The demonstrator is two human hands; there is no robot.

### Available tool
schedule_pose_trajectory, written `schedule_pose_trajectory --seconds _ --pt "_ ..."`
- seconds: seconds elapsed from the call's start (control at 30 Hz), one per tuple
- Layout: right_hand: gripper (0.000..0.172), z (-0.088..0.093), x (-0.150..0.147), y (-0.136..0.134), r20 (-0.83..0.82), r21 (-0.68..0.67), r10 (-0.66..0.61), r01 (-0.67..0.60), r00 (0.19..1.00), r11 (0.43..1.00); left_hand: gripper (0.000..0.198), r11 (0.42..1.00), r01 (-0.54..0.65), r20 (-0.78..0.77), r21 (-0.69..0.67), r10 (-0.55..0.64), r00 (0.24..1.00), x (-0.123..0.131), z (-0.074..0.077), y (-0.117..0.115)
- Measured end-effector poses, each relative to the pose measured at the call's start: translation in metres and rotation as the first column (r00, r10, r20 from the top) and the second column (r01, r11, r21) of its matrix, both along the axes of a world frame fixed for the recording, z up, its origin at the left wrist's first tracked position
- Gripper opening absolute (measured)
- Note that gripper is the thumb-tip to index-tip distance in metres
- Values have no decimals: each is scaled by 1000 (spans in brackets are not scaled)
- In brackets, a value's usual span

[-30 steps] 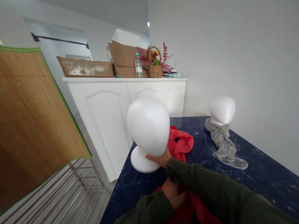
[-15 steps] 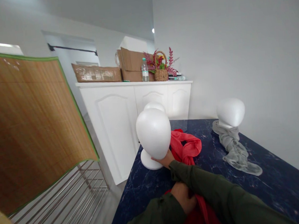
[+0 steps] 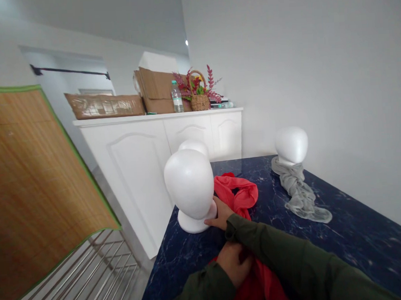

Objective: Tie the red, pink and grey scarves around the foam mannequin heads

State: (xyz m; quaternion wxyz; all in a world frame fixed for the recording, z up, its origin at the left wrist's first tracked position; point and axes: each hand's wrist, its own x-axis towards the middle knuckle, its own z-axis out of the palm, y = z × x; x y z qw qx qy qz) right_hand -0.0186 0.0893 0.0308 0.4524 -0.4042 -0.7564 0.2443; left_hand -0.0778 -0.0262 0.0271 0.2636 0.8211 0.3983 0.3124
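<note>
A white mannequin head (image 3: 188, 180) stands upright on its round base, near the left edge of the dark blue marbled table. My right hand (image 3: 221, 214) is closed around its lower neck, thumb at the front of the base. Below my right forearm, my left hand (image 3: 233, 263) is closed on a red scarf (image 3: 248, 296), whose lower part runs out of the picture at the bottom. Another coral-red scarf (image 3: 237, 193) lies looped just beyond my right hand. Partly hidden behind the near head is a second white mannequin head (image 3: 196, 146).
A third mannequin head (image 3: 291, 144) wears a grey scarf (image 3: 300, 193) at the table's (image 3: 354, 222) far right. Behind stands a white cabinet (image 3: 134, 172) bearing boxes, a water bottle (image 3: 177, 97) and a flower basket (image 3: 200, 101). At left, a bamboo mat (image 3: 46, 186) covers a metal rack (image 3: 106, 269).
The view has turned slightly right, shifting everything leftward. My right hand has come from under the head's chin to the right side of its neck. My left hand still holds the red scarf.
</note>
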Motion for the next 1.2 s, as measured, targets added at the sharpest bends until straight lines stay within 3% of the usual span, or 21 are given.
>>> schedule_pose_trajectory --seconds 0.1,0.2,0.23,0.33,0.43,0.53,0.63,0.8,0.87,0.97,1.07,1.2 --pt "77 8 41 -1 68 80 -127 121 990 989 24 997 -69 -30 -42 68 997 -2 -7 3" --pt "61 12 115 6 64 251 -372 345 926 904 25 991 -128 -27 -47 127 991 -4 -11 4" --pt "57 11 145 10 68 285 -474 438 878 852 25 990 -133 -29 -49 131 991 -4 -12 4" --pt "54 4 232 20 5 235 -789 766 615 598 25 990 -130 -34 -53 128 991 -6 -14 5" --pt "51 -8 297 25 -35 76 -915 914 402 399 24 990 -129 -24 -64 128 991 -8 -16 10" --pt "52 -18 332 34 -58 -67 -960 959 272 276 23 988 -134 -8 -79 134 991 -7 -17 17" --pt "55 -22 345 52 -64 -123 -958 950 280 286 22 984 -150 13 -100 152 988 -1 -13 24" --pt "63 -21 345 91 -21 -83 -898 895 439 439 17 985 -143 28 -96 147 989 12 -9 29" --pt "73 -20 343 104 1 -63 -880 878 476 475 17 982 -161 19 -97 164 986 15 -8 33" --pt "87 -20 342 117 84 -73 -881 884 466 461 20 948 -300 13 -108 303 953 16 -7 44" --pt "69 -21 345 125 217 -119 -877 903 429 413 26 896 -423 53 -135 433 900 13 -6 55" --pt "34 -24 352 133 223 -160 -859 887 460 433 26 888 -423 73 -180 441 895 12 -6 61"
